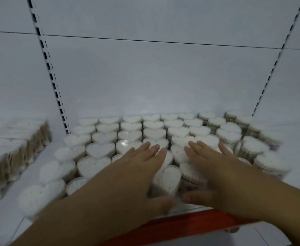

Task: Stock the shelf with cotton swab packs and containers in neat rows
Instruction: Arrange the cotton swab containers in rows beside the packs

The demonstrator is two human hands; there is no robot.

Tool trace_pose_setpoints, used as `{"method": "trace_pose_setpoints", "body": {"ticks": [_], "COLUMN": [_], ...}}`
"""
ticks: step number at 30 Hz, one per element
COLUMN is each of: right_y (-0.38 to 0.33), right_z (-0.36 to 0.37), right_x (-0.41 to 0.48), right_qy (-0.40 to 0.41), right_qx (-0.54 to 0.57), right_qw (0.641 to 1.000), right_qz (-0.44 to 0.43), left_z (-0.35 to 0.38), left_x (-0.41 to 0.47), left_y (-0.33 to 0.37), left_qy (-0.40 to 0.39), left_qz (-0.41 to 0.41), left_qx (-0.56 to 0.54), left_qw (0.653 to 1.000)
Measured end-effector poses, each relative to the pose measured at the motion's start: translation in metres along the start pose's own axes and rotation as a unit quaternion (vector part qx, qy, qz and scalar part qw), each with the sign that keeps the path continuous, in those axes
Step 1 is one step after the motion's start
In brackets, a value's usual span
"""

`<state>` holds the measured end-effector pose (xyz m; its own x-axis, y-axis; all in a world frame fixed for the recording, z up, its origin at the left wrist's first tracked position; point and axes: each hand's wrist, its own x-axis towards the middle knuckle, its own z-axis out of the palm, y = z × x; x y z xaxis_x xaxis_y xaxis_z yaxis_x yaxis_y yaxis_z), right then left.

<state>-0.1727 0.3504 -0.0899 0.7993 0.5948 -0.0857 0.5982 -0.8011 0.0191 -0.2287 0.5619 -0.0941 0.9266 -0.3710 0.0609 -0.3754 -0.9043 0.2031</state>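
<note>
A white back panel (163,77) fills most of my view, crossed by 2 slotted uprights, 1 on the left (51,77) and 1 on the right (273,68). Below it is the white shelf (44,157) with its red front edge (181,226).

At the far left end, past the left upright, clear swab packs (16,150) lie side by side with the wooden sticks showing. They blur toward the edge of the view, so I cannot count them.

From the left upright to the middle, heart-shaped tubs (99,150) stand upright in straight rows running from the back panel to the front edge, lids touching or nearly so. That tight packing is, I judge, what keeps the lines true.

Above the front middle rows the left hand (142,167) lies palm down, fingers straight and together on the lids, gripping nothing. Its thumb drops toward the front edge. Between the 2 hands stands 1 front tub (165,180), right at the front edge. The right hand (215,167) mirrors the left: flat, fingers extended, thumb low by the front edge, holding nothing.

I read this as levelling and squaring the block, palms checking the height and thumbs nudging the front row back into line.

Toward the right end, more tubs (270,162) sit less evenly, with some labelled sides showing. That corner looks like the part needing tidying next.
</note>
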Motion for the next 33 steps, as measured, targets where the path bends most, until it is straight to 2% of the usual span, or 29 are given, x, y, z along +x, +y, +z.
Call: {"method": "trace_pose_setpoints", "body": {"ticks": [5,10,13,16,18,19,22,26,33], "right_y": [0.001,0.004,0.005,0.014,0.037,0.05,0.075,0.078,0.086], "right_z": [0.016,0.03,0.032,0.015,-0.003,-0.011,-0.028,-0.019,-0.016], "right_x": [0.009,0.005,0.006,0.006,0.008,0.012,0.039,0.069,0.078], "right_qy": [0.065,0.235,0.228,0.15,0.121,0.136,0.197,0.13,0.13], "right_qx": [-0.057,-0.047,-0.034,0.017,0.107,0.133,0.089,0.025,0.07], "right_qw": [0.996,0.971,0.973,0.988,0.984,0.979,0.973,0.986,0.981], "right_qz": [-0.019,-0.021,-0.01,-0.044,-0.07,-0.076,-0.076,-0.099,-0.123], "left_z": [0.023,0.022,0.018,0.01,0.008,0.009,0.017,0.024,0.023], "left_x": [0.031,0.033,0.033,0.035,0.039,0.043,0.051,0.057,0.061], "left_y": [0.006,0.008,0.01,0.012,0.013,0.015,0.028,0.041,0.049], "left_qy": [-0.035,-0.085,-0.103,-0.114,-0.08,-0.052,0.033,0.116,0.127], "left_qz": [-0.064,-0.06,-0.055,-0.047,-0.019,-0.006,0.008,0.018,0.015], "left_qx": [0.134,0.166,0.182,0.138,0.106,0.094,0.083,0.046,0.021], "left_qw": [0.988,0.981,0.976,0.983,0.991,0.994,0.996,0.992,0.992]}}
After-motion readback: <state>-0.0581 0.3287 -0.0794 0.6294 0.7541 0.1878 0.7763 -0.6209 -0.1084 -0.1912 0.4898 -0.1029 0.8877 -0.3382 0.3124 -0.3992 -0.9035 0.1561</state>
